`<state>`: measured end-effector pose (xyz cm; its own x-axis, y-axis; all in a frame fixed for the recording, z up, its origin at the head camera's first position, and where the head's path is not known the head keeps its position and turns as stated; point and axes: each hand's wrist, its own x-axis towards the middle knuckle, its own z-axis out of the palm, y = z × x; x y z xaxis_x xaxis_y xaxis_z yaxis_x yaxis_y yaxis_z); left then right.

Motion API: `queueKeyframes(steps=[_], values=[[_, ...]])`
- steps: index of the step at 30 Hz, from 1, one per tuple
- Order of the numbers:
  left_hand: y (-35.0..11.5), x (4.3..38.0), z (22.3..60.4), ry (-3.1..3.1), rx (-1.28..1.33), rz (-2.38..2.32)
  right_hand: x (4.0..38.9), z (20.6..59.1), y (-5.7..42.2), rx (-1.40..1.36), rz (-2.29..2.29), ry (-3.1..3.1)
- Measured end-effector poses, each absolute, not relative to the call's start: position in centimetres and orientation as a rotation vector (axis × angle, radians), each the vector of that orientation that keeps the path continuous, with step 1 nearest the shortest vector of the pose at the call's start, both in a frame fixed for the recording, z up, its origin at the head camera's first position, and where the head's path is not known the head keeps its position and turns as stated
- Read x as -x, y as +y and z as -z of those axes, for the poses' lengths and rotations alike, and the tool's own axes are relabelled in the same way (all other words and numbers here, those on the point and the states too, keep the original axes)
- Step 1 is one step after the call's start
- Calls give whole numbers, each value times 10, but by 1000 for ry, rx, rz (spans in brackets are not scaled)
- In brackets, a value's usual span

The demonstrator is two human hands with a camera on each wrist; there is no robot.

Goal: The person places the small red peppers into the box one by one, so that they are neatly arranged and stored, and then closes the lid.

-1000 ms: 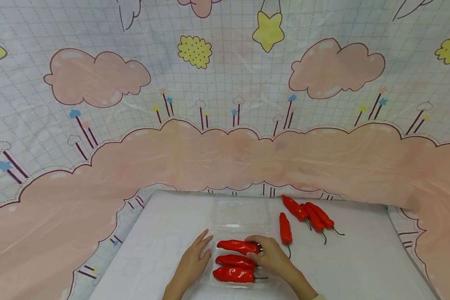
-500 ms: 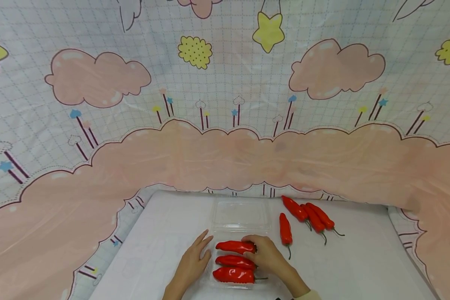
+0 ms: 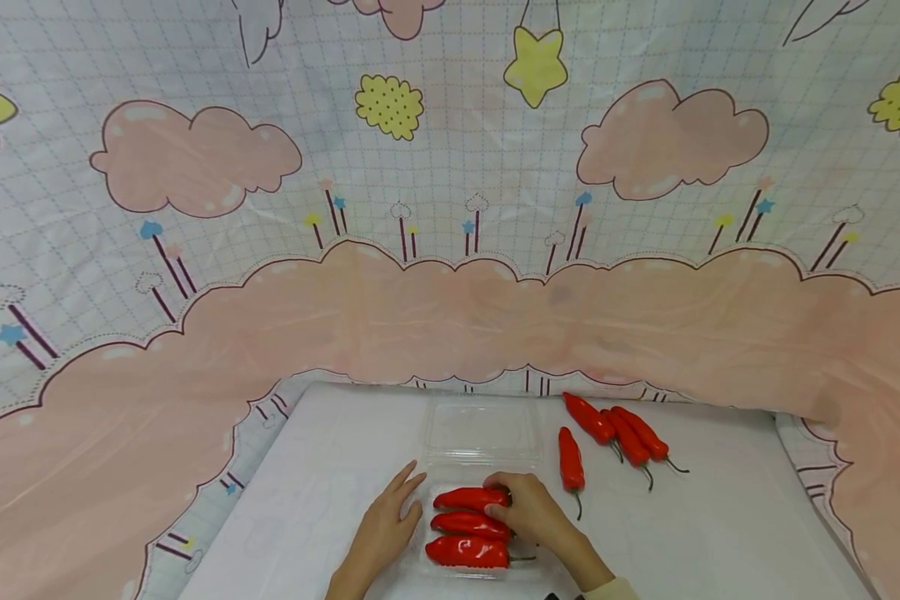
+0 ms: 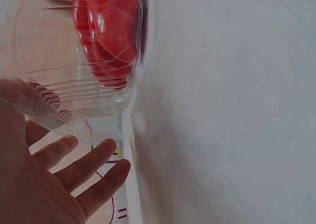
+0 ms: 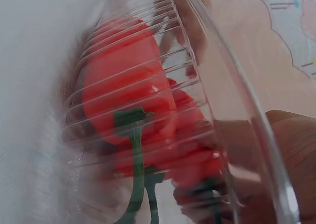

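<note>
A clear plastic clamshell box [image 4: 59,98] lies opened on the white table, its lid [image 3: 483,427] folded back to the far side. Three red chili peppers lie side by side in it, stems to the right: a near one [image 3: 465,551], a middle one [image 3: 465,524] and a far one [image 3: 461,498]. My right hand [image 3: 534,512] reaches over the box's right side, thumb and fingers pinching the far pepper by its stem end. That stem is mostly covered by the hand. Beside the box's left wall is my left hand [image 3: 382,531], fingers spread and extended, fingertips close to the rim.
One loose red pepper [image 3: 571,458] lies just right of the box. Farther back right is a group of three more peppers [image 3: 627,435]. A cartoon-print cloth [image 3: 450,317] rises behind the white tabletop [image 3: 705,533] and flanks its sides.
The right hand has shifted the far pepper slightly left and then nearer, closer to the middle pepper in the box. The left hand has stayed in place.
</note>
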<state>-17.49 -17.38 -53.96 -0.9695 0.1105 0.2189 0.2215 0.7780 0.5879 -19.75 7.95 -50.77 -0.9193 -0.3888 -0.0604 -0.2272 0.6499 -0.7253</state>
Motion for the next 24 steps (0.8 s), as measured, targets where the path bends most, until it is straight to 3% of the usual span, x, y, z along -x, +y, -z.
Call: queueKeyframes(steps=[24], values=[[-175, 174, 541, -2799, 270, 965, 199, 510, 76, 481, 1098, 2648]])
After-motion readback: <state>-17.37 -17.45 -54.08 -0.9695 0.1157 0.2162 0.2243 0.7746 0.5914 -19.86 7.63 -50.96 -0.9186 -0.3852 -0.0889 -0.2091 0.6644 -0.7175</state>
